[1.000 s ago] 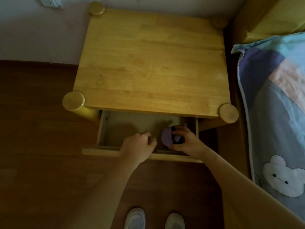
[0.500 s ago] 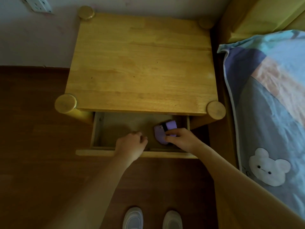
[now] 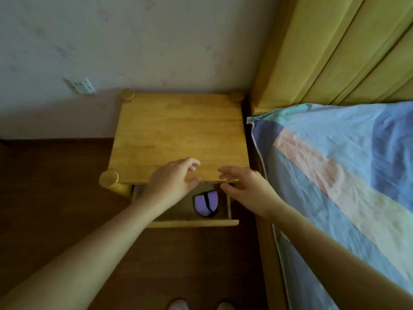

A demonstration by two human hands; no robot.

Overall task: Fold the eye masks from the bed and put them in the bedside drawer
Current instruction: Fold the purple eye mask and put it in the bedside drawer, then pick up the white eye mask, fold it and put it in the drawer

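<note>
A wall socket (image 3: 81, 86) sits on the pale wall, up and well to the left of both hands; no writing on it can be read. Below it the wooden bedside surface (image 3: 178, 135) stands bare, its drawer (image 3: 192, 223) pulled out toward the person. The left hand (image 3: 172, 182) hovers over the front edge of the surface, its grip spread and holding nothing. Just below and to the right of it, inside the drawer, lies a folded purple eye mask (image 3: 204, 203) with its black strap across it; it rests toward the drawer's right side, touching neither hand. No brand or label shows on it, though the drawer is dim and fine print may be lost there. The right hand (image 3: 245, 189) hangs just up and right of the mask, fingers apart, grip loose and empty. Further right lies the bed (image 3: 335, 166) with a patchwork cover, and yellow curtains (image 3: 335, 48) hang behind.
</note>
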